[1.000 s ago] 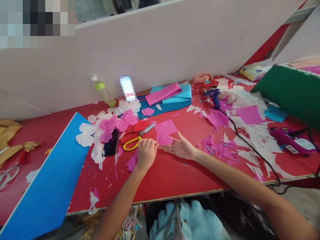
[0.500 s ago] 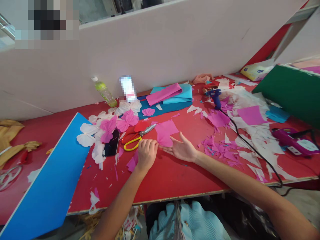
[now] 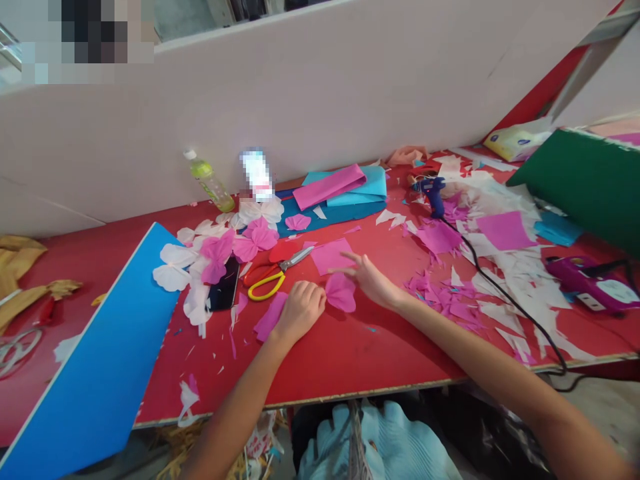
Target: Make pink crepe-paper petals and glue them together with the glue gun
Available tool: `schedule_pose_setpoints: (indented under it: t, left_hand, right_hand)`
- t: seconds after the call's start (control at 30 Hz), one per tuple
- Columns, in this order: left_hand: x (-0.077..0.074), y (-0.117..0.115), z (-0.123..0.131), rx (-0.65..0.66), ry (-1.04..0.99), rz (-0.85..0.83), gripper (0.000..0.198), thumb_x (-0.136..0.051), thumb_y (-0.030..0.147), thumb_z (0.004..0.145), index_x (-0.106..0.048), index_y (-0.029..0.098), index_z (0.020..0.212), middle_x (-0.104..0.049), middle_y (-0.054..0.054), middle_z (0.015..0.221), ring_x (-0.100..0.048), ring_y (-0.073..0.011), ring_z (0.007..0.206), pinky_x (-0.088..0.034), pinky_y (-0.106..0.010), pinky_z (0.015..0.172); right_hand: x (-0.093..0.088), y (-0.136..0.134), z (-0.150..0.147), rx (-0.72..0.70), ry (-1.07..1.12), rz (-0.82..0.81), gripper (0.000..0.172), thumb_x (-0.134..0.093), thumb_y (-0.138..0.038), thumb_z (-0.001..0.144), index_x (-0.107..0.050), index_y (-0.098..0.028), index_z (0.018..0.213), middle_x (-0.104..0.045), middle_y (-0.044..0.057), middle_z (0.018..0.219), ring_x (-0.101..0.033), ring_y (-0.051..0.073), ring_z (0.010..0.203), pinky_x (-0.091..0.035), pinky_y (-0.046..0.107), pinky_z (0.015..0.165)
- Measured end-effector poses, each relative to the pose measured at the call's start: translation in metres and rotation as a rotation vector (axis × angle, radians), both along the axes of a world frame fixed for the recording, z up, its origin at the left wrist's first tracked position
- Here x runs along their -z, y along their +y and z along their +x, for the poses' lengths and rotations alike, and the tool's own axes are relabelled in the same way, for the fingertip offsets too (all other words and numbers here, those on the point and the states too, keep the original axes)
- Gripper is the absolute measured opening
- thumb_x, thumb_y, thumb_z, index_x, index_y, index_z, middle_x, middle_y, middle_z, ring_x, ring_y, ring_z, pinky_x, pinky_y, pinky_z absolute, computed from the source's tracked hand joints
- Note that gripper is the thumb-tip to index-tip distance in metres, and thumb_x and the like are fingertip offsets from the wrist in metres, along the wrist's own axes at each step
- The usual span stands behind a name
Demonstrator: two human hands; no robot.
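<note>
My left hand (image 3: 300,308) is closed on the pinched end of a pink paper petal (image 3: 341,292) that lies on the red table (image 3: 330,353). My right hand (image 3: 369,279) is open, fingers stretched out, its fingertips touching a flat pink paper square (image 3: 331,255) just beyond the petal. Another pink paper piece (image 3: 269,317) lies under my left wrist. Scissors (image 3: 273,272) with red and yellow handles lie just left of the square.
White and pink paper flowers (image 3: 215,257) and a black phone (image 3: 223,287) lie to the left, beside a blue board (image 3: 107,353). A blue glue gun (image 3: 433,190) with a black cord, paper scraps (image 3: 450,300), a purple tool (image 3: 585,280), a green board (image 3: 585,180) and a bottle (image 3: 209,181) surround the area.
My right hand has lifted off the petal and reached forward onto the pink square. The petal now lies free to the right of my left hand, which has shifted slightly right.
</note>
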State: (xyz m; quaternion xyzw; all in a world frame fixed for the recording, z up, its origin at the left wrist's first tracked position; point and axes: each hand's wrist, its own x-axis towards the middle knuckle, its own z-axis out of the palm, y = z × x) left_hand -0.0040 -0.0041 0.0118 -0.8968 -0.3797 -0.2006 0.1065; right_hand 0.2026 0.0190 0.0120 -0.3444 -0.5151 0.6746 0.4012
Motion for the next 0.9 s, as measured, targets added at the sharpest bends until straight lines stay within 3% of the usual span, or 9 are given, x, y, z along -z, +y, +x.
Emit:
schedule_pose_setpoints:
  t: [0.03, 0.1, 0.17, 0.27, 0.57, 0.9]
  left_hand:
    - [0.001, -0.001, 0.001, 0.047, 0.057, -0.028, 0.019, -0.042, 0.015, 0.09, -0.053, 0.017, 0.075, -0.056, -0.004, 0.072, -0.049, -0.0182, 0.072, -0.039, -0.032, 0.07]
    - [0.002, -0.002, 0.003, 0.105, 0.145, -0.079, 0.02, -0.041, 0.016, 0.091, -0.054, 0.016, 0.076, -0.055, -0.004, 0.073, -0.049, -0.0189, 0.074, -0.04, -0.033, 0.072]
    - [0.002, -0.003, 0.004, 0.12, 0.179, -0.119, 0.02, -0.04, 0.017, 0.092, -0.055, 0.016, 0.079, -0.056, -0.005, 0.076, -0.05, -0.0195, 0.076, -0.04, -0.034, 0.074]
    - [0.001, -0.004, 0.004, 0.12, 0.162, -0.15, 0.02, -0.039, 0.018, 0.093, -0.056, 0.016, 0.081, -0.056, -0.005, 0.077, -0.049, -0.0198, 0.077, -0.041, -0.035, 0.075]
    - [0.0, -0.003, 0.004, 0.135, 0.14, -0.183, 0.022, -0.037, 0.016, 0.093, -0.056, 0.017, 0.082, -0.055, -0.005, 0.078, -0.051, -0.0195, 0.079, -0.041, -0.035, 0.075]
    - [-0.001, -0.003, 0.004, 0.127, 0.172, -0.184, 0.022, -0.037, 0.015, 0.093, -0.055, 0.017, 0.08, -0.055, -0.005, 0.078, -0.051, -0.0196, 0.078, -0.041, -0.035, 0.075]
  right_hand:
    - [0.0, 0.003, 0.005, 0.135, -0.099, 0.153, 0.056, -0.034, -0.063, 0.087, -0.04, -0.026, 0.128, -0.059, 0.006, 0.108, -0.05, 0.022, 0.109, -0.033, 0.042, 0.1]
    - [0.0, 0.007, 0.012, 0.262, -0.324, 0.452, 0.039, -0.048, -0.05, 0.086, -0.053, -0.023, 0.114, -0.058, 0.007, 0.103, -0.05, 0.021, 0.101, -0.035, 0.04, 0.096]
    - [0.001, 0.008, 0.015, 0.132, -0.492, 0.674, 0.023, -0.05, -0.039, 0.087, -0.062, -0.021, 0.094, -0.058, 0.007, 0.094, -0.051, 0.02, 0.092, -0.039, 0.038, 0.089]
    - [0.005, 0.008, 0.012, -0.121, -0.612, 0.849, 0.023, -0.046, -0.031, 0.09, -0.065, -0.018, 0.086, -0.058, 0.008, 0.087, -0.051, 0.019, 0.085, -0.042, 0.035, 0.08]
    - [0.015, 0.01, 0.005, -0.256, -0.729, 0.97, 0.026, -0.043, -0.023, 0.093, -0.068, -0.018, 0.089, -0.06, 0.009, 0.088, -0.05, 0.019, 0.086, -0.038, 0.035, 0.082]
    - [0.021, 0.015, 0.003, -0.244, -0.746, 1.008, 0.021, -0.048, -0.02, 0.09, -0.069, -0.019, 0.088, -0.056, 0.008, 0.09, -0.046, 0.019, 0.09, -0.037, 0.033, 0.084]
